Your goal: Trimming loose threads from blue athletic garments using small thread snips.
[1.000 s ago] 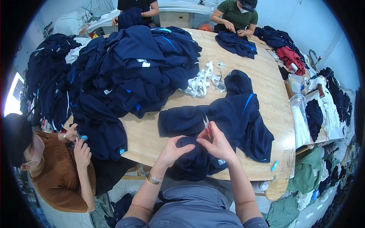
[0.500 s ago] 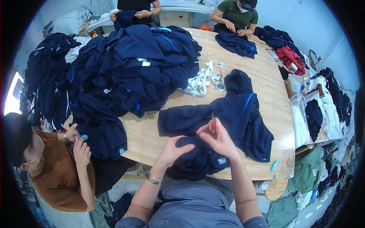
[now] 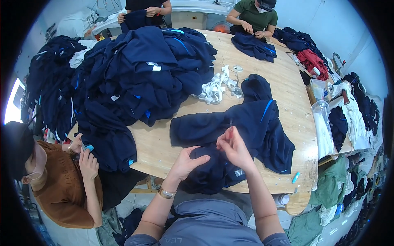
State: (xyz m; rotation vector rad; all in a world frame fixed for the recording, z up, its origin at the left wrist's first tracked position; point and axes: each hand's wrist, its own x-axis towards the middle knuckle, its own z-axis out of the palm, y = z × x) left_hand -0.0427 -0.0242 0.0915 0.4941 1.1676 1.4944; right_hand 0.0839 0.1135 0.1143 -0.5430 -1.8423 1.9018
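Between thumb and fingers, my left hand (image 3: 189, 164) grips a bunched part of a navy garment (image 3: 256, 135) at the table's near edge. The garment is spread over the table with a bright blue stripe, and a small grey-white patch shows by my right wrist. My right hand (image 3: 234, 149) is raised just right of the left one, over the cloth, fingers pinched. A small thin tool (image 3: 231, 122) with a narrow tip pokes up from the pinch; its kind is too small and blurred to tell.
A large heap of navy garments (image 3: 135, 78) covers the table's left. White strips (image 3: 215, 91) lie beyond my garment, a turquoise tool (image 3: 295, 177) at the near right. A person in brown (image 3: 65, 188) works at my left; two others stand at the far side. Clothes fill a side table.
My right hand has shifted slightly and its fingers have drawn closer together around the thin tool. My left hand keeps its grip on the garment.
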